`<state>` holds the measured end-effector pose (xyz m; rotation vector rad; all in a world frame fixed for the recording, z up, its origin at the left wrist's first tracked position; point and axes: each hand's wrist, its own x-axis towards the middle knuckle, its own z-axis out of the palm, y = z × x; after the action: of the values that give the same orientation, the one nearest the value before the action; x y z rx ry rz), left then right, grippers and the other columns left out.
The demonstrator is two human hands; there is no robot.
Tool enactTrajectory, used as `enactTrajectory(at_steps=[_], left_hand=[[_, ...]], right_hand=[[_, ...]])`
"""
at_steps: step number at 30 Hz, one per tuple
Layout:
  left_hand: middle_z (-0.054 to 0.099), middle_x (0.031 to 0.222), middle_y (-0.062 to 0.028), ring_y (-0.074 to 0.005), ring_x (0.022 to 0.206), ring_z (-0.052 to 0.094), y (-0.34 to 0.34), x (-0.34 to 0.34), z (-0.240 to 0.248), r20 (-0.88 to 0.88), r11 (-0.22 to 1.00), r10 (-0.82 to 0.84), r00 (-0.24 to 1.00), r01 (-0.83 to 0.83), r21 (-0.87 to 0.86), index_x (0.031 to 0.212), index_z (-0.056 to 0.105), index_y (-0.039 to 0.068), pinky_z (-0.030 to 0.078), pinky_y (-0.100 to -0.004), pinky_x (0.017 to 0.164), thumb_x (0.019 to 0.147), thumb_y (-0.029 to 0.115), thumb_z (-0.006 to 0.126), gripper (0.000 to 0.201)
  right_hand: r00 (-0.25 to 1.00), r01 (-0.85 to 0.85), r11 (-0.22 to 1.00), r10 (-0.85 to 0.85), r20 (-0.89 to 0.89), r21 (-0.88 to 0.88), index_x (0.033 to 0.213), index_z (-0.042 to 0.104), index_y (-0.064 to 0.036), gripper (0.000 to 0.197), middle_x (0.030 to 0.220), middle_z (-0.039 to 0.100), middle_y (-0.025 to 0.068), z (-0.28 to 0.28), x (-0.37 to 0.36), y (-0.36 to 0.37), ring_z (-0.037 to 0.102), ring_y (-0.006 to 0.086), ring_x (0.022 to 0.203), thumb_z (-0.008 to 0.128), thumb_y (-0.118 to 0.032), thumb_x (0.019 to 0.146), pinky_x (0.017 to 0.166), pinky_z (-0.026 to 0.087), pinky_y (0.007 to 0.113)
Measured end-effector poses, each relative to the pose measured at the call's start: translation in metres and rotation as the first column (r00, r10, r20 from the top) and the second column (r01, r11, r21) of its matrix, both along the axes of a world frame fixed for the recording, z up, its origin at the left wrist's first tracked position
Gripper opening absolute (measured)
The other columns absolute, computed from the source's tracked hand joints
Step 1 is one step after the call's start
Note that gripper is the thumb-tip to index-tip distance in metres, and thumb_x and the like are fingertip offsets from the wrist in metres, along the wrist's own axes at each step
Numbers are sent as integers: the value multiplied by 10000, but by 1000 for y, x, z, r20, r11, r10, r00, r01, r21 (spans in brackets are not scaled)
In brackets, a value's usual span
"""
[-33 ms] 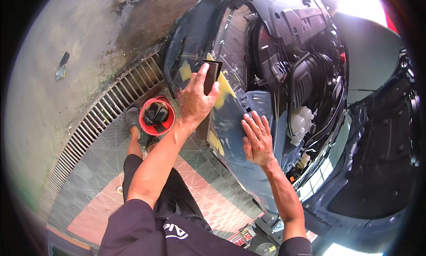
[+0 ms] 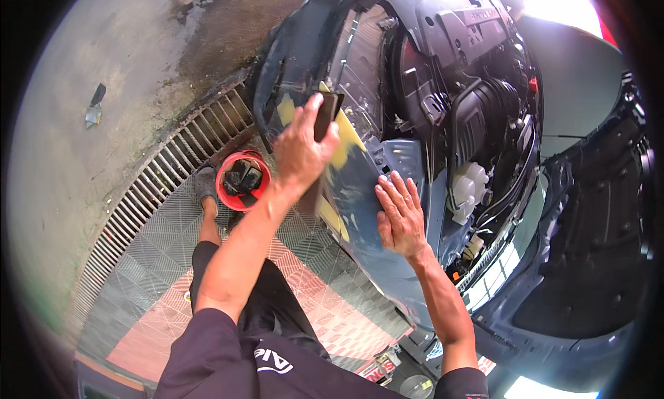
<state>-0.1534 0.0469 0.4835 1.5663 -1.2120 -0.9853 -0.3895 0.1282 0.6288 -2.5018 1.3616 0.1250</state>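
My left hand [image 2: 301, 150] is closed around a dark, flat sanding block [image 2: 327, 115], thumb on one side and fingers on the other. The block lies against the car's front corner, by the yellow filler patch [image 2: 347, 137] along the edge of the blue-grey fender [image 2: 366, 212]. Spread flat on top of this fender, my right hand [image 2: 402, 216] holds nothing. Pale scuffed spots show in the paint between my hands. A smaller yellow patch [image 2: 287, 110] is on the bumper [image 2: 273, 81] left of the block.
The engine bay [image 2: 470, 122] lies exposed to the right, with the raised hood [image 2: 588, 261] beyond. A red bucket [image 2: 223, 191] holding dark pieces stands near my foot. A floor grate [image 2: 166, 150] curves past it; a scrap [image 2: 95, 108] lies on the concrete.
My left hand and the sanding block have shifted slightly to the left along the fender edge. The right hand stays nearly in place.
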Motion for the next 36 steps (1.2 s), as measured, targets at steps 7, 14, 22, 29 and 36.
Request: enactTrajectory(at_steps=[7, 14, 22, 29, 36], left_hand=[[702, 1112, -160, -375, 957, 750, 15, -14, 19, 176, 972, -142, 974, 171, -161, 1543, 591, 100, 638, -482, 827, 976, 272, 757, 615], [688, 1030, -161, -365, 893, 750, -26, 5, 30, 268, 973, -213, 939, 230, -30, 1507, 606, 108, 643, -490, 774, 980, 274, 734, 567], [701, 1103, -139, -323, 877, 756, 17, -15, 46, 357, 893, -377, 855, 438, -106, 1531, 598, 115, 656, -474, 711, 963, 331, 747, 626], [716, 1359, -207, -440, 1080, 778, -78, 93, -13, 253, 995, -11, 967, -14, 98, 1506, 609, 85, 630, -540, 935, 980, 389, 682, 612], [760, 1213, -157, -270, 1001, 748, 55, 133, -54, 124, 951, 23, 992, -60, 304, 1506, 625, 40, 600, -412, 914, 969, 349, 772, 636]], right_hand=[[1000, 25, 999, -25, 3, -33, 1486, 640, 23, 537, 1612, 597, 177, -6, -4, -4, 442, 385, 1601, 600, -127, 971, 1356, 235, 576], [999, 34, 999, -35, -22, -29, 1483, 644, 22, 544, 1608, 597, 183, -2, 0, -5, 457, 378, 1591, 608, -135, 964, 1357, 245, 568], [997, -9, 997, 3, -82, -71, 1499, 638, 15, 550, 1632, 570, 179, -6, -1, -3, 448, 360, 1597, 615, -158, 977, 1362, 249, 555], [921, 9, 997, -39, -387, -78, 1634, 474, 22, 684, 1784, 341, 183, -32, 40, -8, 250, 348, 1688, 626, -302, 1050, 1375, 179, 552], [927, 62, 975, -136, -351, -214, 1680, 374, 55, 747, 1804, 275, 219, -108, 137, -100, 190, 359, 1701, 475, -427, 1117, 1384, 135, 530]])
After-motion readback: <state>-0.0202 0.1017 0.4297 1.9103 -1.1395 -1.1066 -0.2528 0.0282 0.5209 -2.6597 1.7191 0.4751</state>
